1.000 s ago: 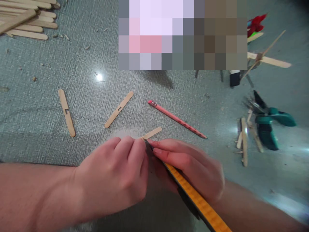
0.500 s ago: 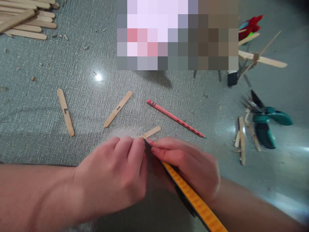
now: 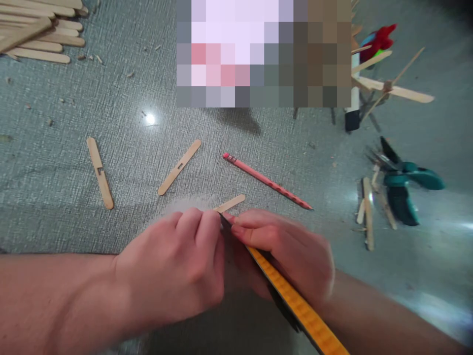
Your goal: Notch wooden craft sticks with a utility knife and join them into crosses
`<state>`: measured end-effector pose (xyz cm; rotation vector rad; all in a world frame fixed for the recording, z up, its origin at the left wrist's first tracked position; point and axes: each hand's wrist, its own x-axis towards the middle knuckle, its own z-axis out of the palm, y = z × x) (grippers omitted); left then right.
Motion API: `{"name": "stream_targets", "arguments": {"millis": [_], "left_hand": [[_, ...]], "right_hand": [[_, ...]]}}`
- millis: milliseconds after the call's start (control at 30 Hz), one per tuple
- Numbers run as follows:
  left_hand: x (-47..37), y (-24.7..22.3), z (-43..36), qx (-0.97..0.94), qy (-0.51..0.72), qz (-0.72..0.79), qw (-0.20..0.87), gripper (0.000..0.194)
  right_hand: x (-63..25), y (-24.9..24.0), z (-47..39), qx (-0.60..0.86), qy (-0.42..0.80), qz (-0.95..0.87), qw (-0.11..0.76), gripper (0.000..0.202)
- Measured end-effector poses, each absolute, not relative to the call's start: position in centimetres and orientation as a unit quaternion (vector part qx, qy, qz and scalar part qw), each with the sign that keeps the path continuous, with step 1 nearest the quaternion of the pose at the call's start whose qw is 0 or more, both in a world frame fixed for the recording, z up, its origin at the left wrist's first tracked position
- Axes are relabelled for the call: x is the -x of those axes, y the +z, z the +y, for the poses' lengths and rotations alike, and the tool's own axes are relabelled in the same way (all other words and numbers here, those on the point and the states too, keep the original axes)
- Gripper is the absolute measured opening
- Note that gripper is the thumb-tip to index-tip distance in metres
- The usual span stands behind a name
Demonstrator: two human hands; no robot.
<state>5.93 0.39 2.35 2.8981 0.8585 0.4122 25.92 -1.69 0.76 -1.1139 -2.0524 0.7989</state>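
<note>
Head view: the left hand (image 3: 177, 266) is curled with its knuckles up over the left end of a stick (image 3: 232, 202) on the counter (image 3: 129, 108); its fingertips are hidden, so whether they grip the stick I cannot tell. The right hand (image 3: 286, 249) grasps a yellow knife (image 3: 295, 301) near its blade, the tip at the stick beside the left index finger. The stick's right end juts out bare beyond both hands.

Past the hands lie a notched stick (image 3: 105, 187), a slotted stick (image 3: 170, 180) and, nearer the right hand, a pink pencil (image 3: 258, 176). Green-handled pliers (image 3: 424, 176) rest at the right, just beside some scraps (image 3: 368, 214); crossed sticks (image 3: 410, 93) stand farther back. A stick pile (image 3: 44, 53) fills the far left corner.
</note>
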Motion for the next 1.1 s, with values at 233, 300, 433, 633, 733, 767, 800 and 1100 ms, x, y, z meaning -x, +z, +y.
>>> {"name": "stream_targets", "arguments": {"millis": [233,300,433,633,733,767,800,1100], "left_hand": [[-5.92,2.27,0.49,-0.947,0.142,0.283,0.046,0.008],[-5.89,2.26,0.42,-0.948,0.144,0.281,0.048,0.008],[-5.84,2.17,0.32,-0.948,0.143,0.279,0.053,0.008],[-5.81,2.18,0.42,-0.95,0.14,0.275,0.056,0.01],[-5.81,2.23,0.44,-0.95,0.136,0.275,0.054,0.013],[-5.82,2.24,0.43,-0.95,0.136,0.276,0.054,0.013],[-5.83,2.25,0.42,-0.95,0.136,0.276,0.055,0.013],[-5.9,2.04,0.41,-0.949,0.143,0.271,0.077,0.007]], "right_hand": [[-25.84,0.55,-2.01,0.43,0.302,-0.782,0.334,0.021],[-25.81,0.61,-1.92,0.437,0.294,-0.781,0.336,0.022],[-25.83,1.07,-1.46,0.44,0.291,-0.779,0.34,0.027],[-25.7,1.2,-1.21,0.433,0.283,-0.788,0.334,0.026],[-25.56,0.89,-1.36,0.434,0.272,-0.786,0.347,0.024],[-25.54,0.83,-1.4,0.435,0.27,-0.786,0.347,0.024],[-25.54,0.79,-1.43,0.437,0.269,-0.786,0.346,0.025],[-25.69,0.87,-1.74,0.446,0.257,-0.795,0.322,0.027]]}}
